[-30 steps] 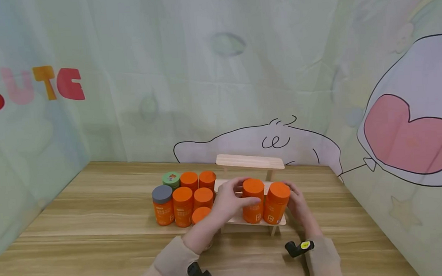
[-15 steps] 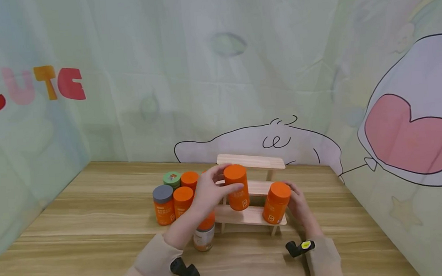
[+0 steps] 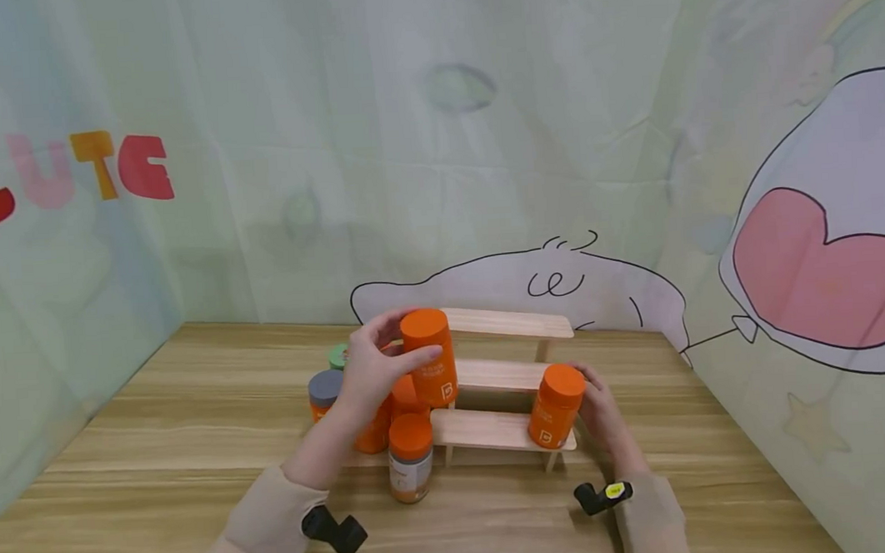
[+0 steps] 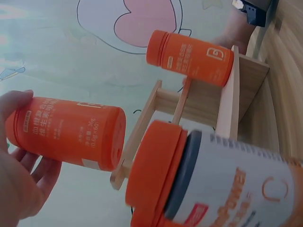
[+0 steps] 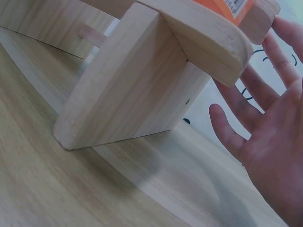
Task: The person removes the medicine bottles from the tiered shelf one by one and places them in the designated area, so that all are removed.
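Note:
My left hand [image 3: 367, 368] grips an orange bottle [image 3: 430, 365] between thumb and fingers, holding it in the air left of the wooden tiered rack [image 3: 488, 429]. In the left wrist view this bottle [image 4: 71, 132] hangs apart from the rack. Another orange bottle [image 3: 554, 408] stands at the right end of the rack's lowest tier. Beside that end is my right hand [image 3: 601, 410]; in the right wrist view its fingers [image 5: 267, 90] are extended near the tier's edge. Whether they touch the bottle or wood I cannot tell.
A white-labelled jar with an orange lid [image 3: 411, 470] stands left of the rack's front. Behind it are more orange bottles, one grey-lidded [image 3: 325, 387], and a green-lidded container [image 3: 337, 355], partly hidden by my left arm. A printed curtain [image 3: 258, 194] hangs behind the table.
My left hand has lifted the orange bottle off the lowest tier and carried it up and to the left. My right hand has stayed beside the other bottle.

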`<state>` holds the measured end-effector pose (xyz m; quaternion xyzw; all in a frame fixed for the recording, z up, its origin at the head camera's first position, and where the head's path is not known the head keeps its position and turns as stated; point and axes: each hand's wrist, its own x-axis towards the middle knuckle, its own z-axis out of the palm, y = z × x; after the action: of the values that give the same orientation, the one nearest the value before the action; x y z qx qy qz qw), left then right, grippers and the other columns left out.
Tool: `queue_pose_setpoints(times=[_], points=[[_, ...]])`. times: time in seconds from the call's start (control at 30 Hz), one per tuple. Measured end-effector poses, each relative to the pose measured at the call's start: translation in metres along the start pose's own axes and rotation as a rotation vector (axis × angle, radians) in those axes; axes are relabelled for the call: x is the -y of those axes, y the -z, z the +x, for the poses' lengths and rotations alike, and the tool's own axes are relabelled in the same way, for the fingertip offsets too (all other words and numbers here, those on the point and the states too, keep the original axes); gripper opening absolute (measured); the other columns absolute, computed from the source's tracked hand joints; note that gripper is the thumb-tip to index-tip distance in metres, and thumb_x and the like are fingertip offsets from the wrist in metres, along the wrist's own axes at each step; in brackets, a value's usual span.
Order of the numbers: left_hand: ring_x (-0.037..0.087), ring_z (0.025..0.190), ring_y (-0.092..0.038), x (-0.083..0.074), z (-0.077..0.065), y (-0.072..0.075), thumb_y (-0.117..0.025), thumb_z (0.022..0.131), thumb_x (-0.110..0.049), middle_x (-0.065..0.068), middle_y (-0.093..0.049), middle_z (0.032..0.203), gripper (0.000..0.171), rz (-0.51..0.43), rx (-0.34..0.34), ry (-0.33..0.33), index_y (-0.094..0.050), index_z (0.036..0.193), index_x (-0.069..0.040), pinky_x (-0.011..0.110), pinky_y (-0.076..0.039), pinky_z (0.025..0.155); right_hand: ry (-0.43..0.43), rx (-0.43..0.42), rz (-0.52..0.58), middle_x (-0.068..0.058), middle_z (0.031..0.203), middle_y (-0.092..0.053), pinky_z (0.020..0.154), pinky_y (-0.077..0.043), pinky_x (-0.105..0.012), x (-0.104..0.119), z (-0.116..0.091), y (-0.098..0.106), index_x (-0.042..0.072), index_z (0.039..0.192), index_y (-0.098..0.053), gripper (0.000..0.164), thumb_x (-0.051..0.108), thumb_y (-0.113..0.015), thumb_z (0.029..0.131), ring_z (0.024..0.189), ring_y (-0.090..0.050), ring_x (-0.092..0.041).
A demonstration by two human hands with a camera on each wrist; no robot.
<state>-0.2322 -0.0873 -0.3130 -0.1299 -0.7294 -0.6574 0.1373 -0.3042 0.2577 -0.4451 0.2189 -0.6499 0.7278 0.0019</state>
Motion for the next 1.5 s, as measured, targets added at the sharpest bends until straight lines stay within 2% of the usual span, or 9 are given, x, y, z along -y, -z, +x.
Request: queue_pose_setpoints(times=[0.17, 0.27, 0.43, 0.6, 0.77, 0.9, 1.1, 1.3, 1.5], points=[[0.010, 0.104, -0.058, 0.001, -0.003, 0.015, -0.075, 0.082, -0.005, 0.017, -0.063, 0.122, 0.051, -0.002, -0.011, -0.012, -0.057, 0.129, -0.002, 0.022, -0.050, 0.089, -0.006, -0.002, -0.003, 0.017, 0.108, -0.062, 0.092, -0.046, -0.019, -0.001, 0.000, 0.000, 0.031, 0.114, -0.055, 0.031, 0.015, -0.029, 0.105, 0.102, -0.057, -0.002], [0.006, 0.101, -0.058, 0.001, -0.005, 0.022, -0.075, 0.082, -0.004, 0.017, -0.062, 0.121, 0.049, 0.008, -0.018, -0.017, -0.055, 0.128, 0.000, 0.019, -0.050, 0.087, -0.004, -0.003, -0.004, 0.017, 0.108, -0.062, 0.091, -0.046, -0.020, -0.001, 0.000, 0.000, 0.030, 0.114, -0.055, 0.032, 0.014, -0.029, 0.105, 0.102, -0.058, -0.002], [0.007, 0.100, -0.057, 0.003, -0.008, 0.034, -0.074, 0.083, -0.005, 0.015, -0.060, 0.119, 0.049, 0.027, -0.022, -0.005, -0.054, 0.127, 0.002, 0.018, -0.050, 0.086, -0.010, -0.008, -0.006, 0.017, 0.108, -0.062, 0.091, -0.047, -0.020, 0.000, -0.001, 0.000, 0.030, 0.114, -0.056, 0.034, 0.013, -0.029, 0.105, 0.101, -0.058, -0.002], [0.009, 0.100, -0.056, 0.006, -0.012, 0.048, -0.073, 0.083, -0.005, 0.015, -0.058, 0.120, 0.047, 0.046, 0.004, -0.002, -0.051, 0.124, 0.004, 0.018, -0.050, 0.086, -0.011, -0.018, -0.010, 0.017, 0.108, -0.062, 0.091, -0.047, -0.020, -0.001, -0.001, -0.001, 0.031, 0.113, -0.056, 0.035, 0.012, -0.029, 0.104, 0.101, -0.058, -0.002], [0.008, 0.100, -0.056, 0.010, -0.017, 0.062, -0.073, 0.082, -0.003, 0.006, -0.059, 0.115, 0.045, 0.064, 0.033, -0.029, -0.050, 0.120, 0.006, 0.018, -0.051, 0.085, -0.005, -0.004, -0.004, 0.017, 0.108, -0.062, 0.092, -0.047, -0.020, 0.000, 0.000, -0.001, 0.031, 0.114, -0.056, 0.034, 0.014, -0.028, 0.105, 0.101, -0.058, -0.002], [0.008, 0.100, -0.056, 0.015, -0.019, 0.070, -0.074, 0.081, -0.001, -0.001, -0.058, 0.111, 0.043, 0.057, 0.069, -0.056, -0.050, 0.116, 0.007, 0.019, -0.051, 0.084, -0.015, -0.011, 0.006, 0.017, 0.108, -0.063, 0.091, -0.047, -0.019, 0.001, 0.000, -0.001, 0.030, 0.114, -0.057, 0.032, 0.016, -0.030, 0.105, 0.101, -0.058, -0.001], [0.009, 0.095, -0.059, 0.029, -0.022, 0.081, -0.076, 0.077, 0.000, 0.000, -0.058, 0.107, 0.042, 0.072, 0.177, -0.102, -0.051, 0.110, 0.007, 0.019, -0.053, 0.083, -0.035, -0.026, 0.015, 0.017, 0.107, -0.062, 0.092, -0.046, -0.020, 0.000, -0.002, 0.001, 0.032, 0.113, -0.058, 0.032, 0.017, -0.030, 0.106, 0.101, -0.058, -0.002], [0.009, 0.091, -0.063, 0.045, -0.025, 0.088, -0.078, 0.075, -0.001, -0.002, -0.060, 0.106, 0.043, 0.071, 0.254, -0.111, -0.051, 0.108, 0.005, 0.022, -0.055, 0.082, -0.023, -0.018, 0.017, 0.017, 0.108, -0.062, 0.092, -0.046, -0.020, -0.001, -0.004, 0.001, 0.031, 0.114, -0.057, 0.033, 0.017, -0.028, 0.106, 0.102, -0.057, -0.002], [0.008, 0.090, -0.064, 0.054, -0.033, 0.091, -0.084, 0.071, -0.008, 0.009, -0.062, 0.107, 0.047, 0.173, 0.294, -0.119, -0.054, 0.105, 0.002, 0.024, -0.055, 0.081, -0.029, -0.010, 0.022, 0.017, 0.109, -0.062, 0.093, -0.045, -0.020, 0.001, -0.003, 0.000, 0.031, 0.114, -0.056, 0.032, 0.017, -0.028, 0.106, 0.103, -0.057, -0.001]])
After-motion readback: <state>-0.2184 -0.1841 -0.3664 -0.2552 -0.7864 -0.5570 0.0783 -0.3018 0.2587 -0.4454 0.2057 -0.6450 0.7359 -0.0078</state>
